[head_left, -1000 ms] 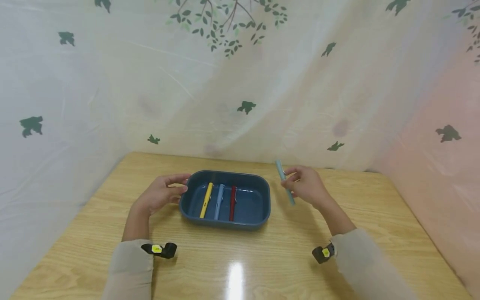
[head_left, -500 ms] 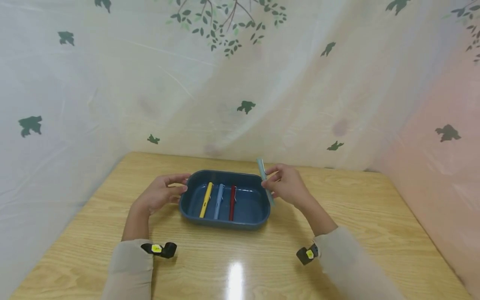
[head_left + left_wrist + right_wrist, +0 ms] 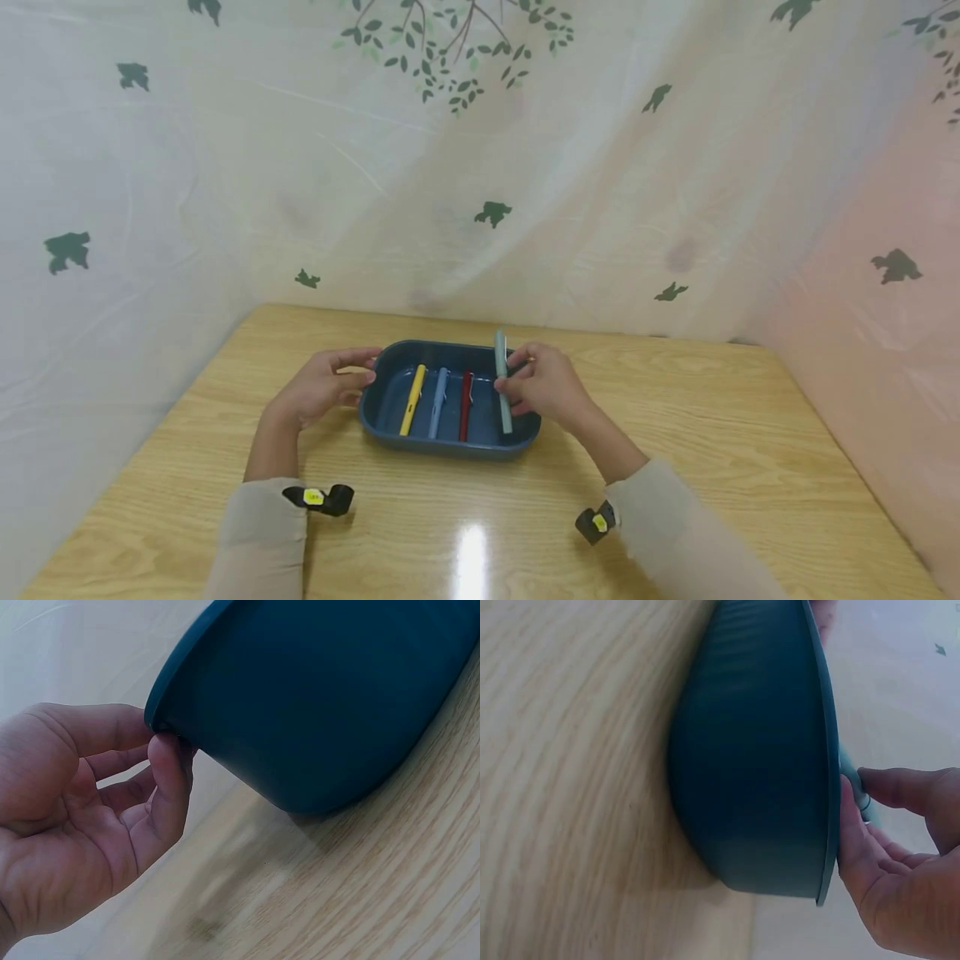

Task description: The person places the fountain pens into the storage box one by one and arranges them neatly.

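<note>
My right hand (image 3: 551,387) pinches a pale green pen (image 3: 501,358) between thumb and fingers, over the right part of a dark blue tray (image 3: 450,450). The pen stands steeply tilted, its lower end inside the tray's outline; whether it touches the bottom cannot be told. In the right wrist view, the tray's wall hides most of the pen. Yellow (image 3: 412,400), light blue (image 3: 438,404) and dark red (image 3: 466,407) pens lie side by side in the tray. At the tray's left end, my left hand (image 3: 322,387) holds the rim, thumb bent beneath it in the left wrist view.
The tray stands on a wood-grain table (image 3: 420,525). Behind the table hangs a pale curtain (image 3: 420,183) printed with leaves and birds, and it also closes off both sides. Each wrist carries a small black camera (image 3: 341,500).
My right hand has carried the pale green pen leftward, from beside the tray to over its right part, and turned it more upright. The left hand and the tray have stayed put.
</note>
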`<control>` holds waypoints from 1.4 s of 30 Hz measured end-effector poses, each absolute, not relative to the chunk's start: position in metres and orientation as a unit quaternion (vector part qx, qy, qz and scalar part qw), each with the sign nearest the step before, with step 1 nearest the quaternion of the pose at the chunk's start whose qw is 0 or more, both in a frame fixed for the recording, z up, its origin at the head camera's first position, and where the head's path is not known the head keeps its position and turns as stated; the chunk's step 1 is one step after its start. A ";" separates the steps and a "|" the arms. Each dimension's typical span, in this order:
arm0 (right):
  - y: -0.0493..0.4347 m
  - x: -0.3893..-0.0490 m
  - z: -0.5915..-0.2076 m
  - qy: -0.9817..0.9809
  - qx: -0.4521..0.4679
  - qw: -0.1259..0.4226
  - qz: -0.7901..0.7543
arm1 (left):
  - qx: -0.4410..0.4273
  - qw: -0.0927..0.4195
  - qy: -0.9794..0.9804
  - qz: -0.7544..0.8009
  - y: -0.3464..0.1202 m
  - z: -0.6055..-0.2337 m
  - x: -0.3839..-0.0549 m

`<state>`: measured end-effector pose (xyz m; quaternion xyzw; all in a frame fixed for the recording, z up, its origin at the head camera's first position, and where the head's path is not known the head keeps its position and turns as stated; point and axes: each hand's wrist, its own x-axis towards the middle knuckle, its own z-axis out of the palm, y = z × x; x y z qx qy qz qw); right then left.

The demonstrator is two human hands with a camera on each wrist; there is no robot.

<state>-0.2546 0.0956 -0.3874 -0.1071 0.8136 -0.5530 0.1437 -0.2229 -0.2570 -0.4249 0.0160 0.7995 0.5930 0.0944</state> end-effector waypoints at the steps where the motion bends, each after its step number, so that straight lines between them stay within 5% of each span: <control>1: 0.094 -0.253 -0.388 0.815 -0.105 0.148 -0.550 | 0.017 0.094 0.799 0.593 -0.257 -0.425 -0.223; 42: 0.052 -0.246 -0.398 0.892 -0.054 0.139 -0.426 | 0.022 0.090 0.808 0.582 -0.261 -0.425 -0.225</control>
